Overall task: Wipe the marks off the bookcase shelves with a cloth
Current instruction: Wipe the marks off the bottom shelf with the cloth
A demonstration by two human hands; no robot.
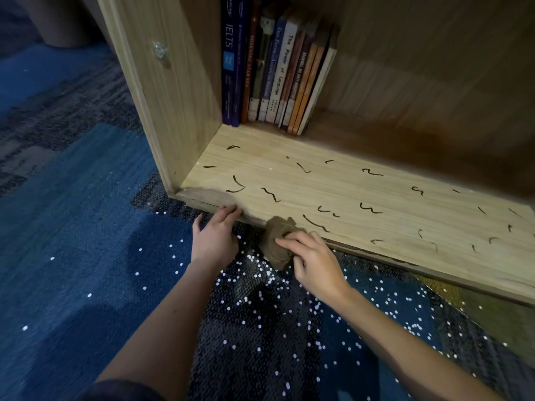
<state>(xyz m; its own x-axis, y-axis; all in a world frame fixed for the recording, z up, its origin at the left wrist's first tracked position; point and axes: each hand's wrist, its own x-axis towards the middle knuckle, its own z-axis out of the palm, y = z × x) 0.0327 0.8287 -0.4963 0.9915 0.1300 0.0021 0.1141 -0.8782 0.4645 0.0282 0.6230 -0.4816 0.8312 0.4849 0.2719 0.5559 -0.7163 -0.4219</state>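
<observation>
Dim light is falling on the shelf [333,186] front, leaving the back panel [434,68] sinking into shadow. Wide-angle distortion is bending the straight edges, and the carpet [58,227] corners are blurring softly.

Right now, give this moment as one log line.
right hand: holds cloth at shelf edge | left hand: rests on edge | marks: not wiped

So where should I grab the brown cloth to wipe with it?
Grip the brown cloth on its bunched top, from above, palm down, as the right hand does. It is a loose wad at the front edge of the shelf, so a grip curled over it holds it together and presses its underside onto the marks.
</observation>
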